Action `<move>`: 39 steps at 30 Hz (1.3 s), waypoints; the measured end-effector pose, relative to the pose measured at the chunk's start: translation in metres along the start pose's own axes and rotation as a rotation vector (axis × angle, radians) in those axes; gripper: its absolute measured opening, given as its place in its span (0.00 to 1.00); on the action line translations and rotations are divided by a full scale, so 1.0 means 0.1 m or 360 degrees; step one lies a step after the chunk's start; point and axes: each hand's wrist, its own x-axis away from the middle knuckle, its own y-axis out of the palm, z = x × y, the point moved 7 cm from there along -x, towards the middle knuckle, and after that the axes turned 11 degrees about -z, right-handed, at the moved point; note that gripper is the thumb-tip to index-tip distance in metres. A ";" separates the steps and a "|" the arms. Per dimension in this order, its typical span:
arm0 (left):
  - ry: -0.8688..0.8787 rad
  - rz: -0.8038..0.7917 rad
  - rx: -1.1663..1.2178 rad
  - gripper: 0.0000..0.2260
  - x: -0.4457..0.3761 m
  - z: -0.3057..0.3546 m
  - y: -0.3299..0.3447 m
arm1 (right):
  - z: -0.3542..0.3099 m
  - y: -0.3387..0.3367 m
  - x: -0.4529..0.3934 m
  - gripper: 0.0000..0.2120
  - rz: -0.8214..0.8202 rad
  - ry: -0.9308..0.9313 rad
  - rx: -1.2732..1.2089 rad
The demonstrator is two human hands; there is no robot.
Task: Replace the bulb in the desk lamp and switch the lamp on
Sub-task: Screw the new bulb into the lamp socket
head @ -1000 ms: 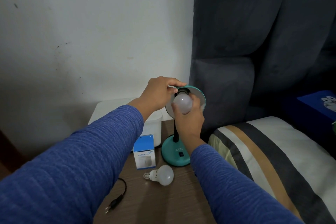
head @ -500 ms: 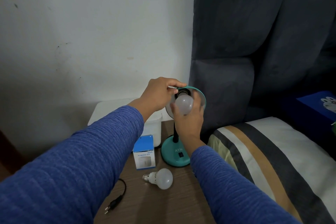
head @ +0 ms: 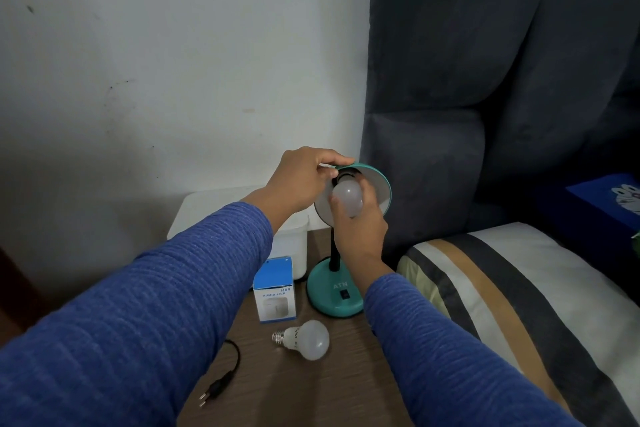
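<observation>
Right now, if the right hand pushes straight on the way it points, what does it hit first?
The right hand points into the lamp shade, gripping the bulb. The bulb would likely bottom out in the socket; depth there is unclear.

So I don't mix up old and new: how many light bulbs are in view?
2. One bulb sits at the lamp shade's socket, held in the right hand. The other bulb lies on the wooden table, in front of the lamp base. None seems hidden.

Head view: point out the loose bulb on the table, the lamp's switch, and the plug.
loose bulb (head: 312, 340), head view, on its frosted globe.
lamp switch (head: 344, 294), head view, on the black rocker in the teal base.
plug (head: 212, 392), head view, on its black body.
</observation>
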 end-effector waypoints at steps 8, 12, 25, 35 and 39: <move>0.0010 0.0022 0.0031 0.14 -0.01 -0.01 0.01 | 0.00 -0.05 0.00 0.29 0.0009 -0.0009 0.0011; -0.0014 0.0055 0.0025 0.14 0.01 -0.02 0.01 | 0.02 -0.03 -0.03 0.29 -0.0086 0.0112 0.0051; -0.0581 -0.0280 -0.0558 0.23 0.35 -0.37 -0.01 | -0.42 -0.27 0.14 0.21 -0.0503 0.0343 0.1005; -0.0988 -0.0569 -0.1041 0.19 0.98 -0.66 -0.27 | -0.83 -0.30 0.46 0.22 -0.0751 0.0330 0.1593; -0.1063 -0.0461 -0.1071 0.15 1.23 -0.69 -0.51 | -0.93 -0.22 0.58 0.23 -0.0851 0.0311 0.1831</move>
